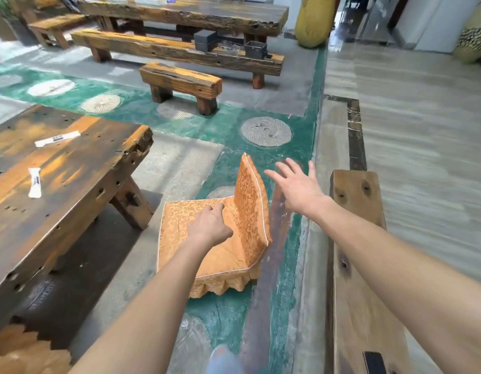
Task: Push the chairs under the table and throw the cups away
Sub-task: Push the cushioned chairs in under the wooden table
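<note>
- Head view. My left hand point(209, 225) lies on the seat pad of the orange floor chair point(215, 238), fingers curled down onto the fabric near the fold where the backrest rises; pressing, not pinching anything I can make out.
- My right hand point(298, 188) is spread wide, all fingers apart, in the air just beside the upright backrest and not touching it.
- The chair sits on the green painted floor strip point(228, 125), near the end of the low wooden table point(61, 168) but fully clear of it; its seat faces the table leg point(131, 206).
- No cups visible from here. Two white paper wrappers point(57, 139) lie on the tabletop.
- Risk: the backrest looks hinged and soft. A shove high on it may fold or tip it instead of sliding the base.
- Risk: the frilled skirt along the bottom edge could drag or bunch on the rough floor and skew the chair.
- Risk: the leg stands in line with the seat; a straight push might jam against it. Judging the path, I should angle it to the open gap.
- Materials: chair is padded brocade with a scroll pattern, white piping, wedge-shaped back. Table is a thick weathered slab, peg holes, ragged end, dark patina with orange wear. The plank bench point(360, 265) on my right is paler, knotted wood.
</note>
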A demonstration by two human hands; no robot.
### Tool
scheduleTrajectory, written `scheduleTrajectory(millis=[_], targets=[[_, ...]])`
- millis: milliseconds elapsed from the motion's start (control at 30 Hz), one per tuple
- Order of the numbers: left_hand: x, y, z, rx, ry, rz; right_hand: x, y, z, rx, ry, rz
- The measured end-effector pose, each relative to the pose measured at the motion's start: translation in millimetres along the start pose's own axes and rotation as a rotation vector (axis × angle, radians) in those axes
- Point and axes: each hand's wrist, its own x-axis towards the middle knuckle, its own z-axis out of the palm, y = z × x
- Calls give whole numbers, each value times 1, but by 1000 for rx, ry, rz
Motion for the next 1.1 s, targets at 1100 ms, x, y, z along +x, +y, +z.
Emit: scheduleTrajectory(millis=[1100], targets=[[251,50,140,-615,-139,-431,324,43,166,-370,-211,-924]])
